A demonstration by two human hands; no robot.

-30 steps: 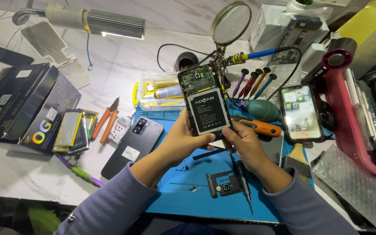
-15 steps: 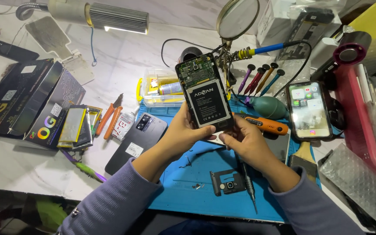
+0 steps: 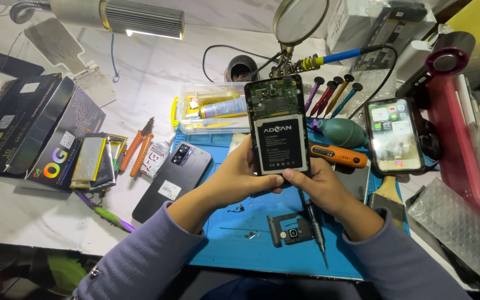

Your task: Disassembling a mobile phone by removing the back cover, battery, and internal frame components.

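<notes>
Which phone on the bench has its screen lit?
The phone standing at the right, past the orange tool: its screen shows app icons. The opened phone in both hands shows battery and board; the grey phone lies back up.

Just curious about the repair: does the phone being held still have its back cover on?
No: the opened phone, held by the left hand and right hand, shows its bare battery and green circuit board.

This is a phone repair workbench. A blue work mat (image 3: 234,250), a row of precision screwdrivers (image 3: 331,94), a soldering iron (image 3: 334,57), a magnifier on a stand (image 3: 300,19) and a bench lamp (image 3: 140,18) crowd the white table (image 3: 156,72). Spare batteries (image 3: 93,161) lie beside orange pliers (image 3: 137,147).
</notes>
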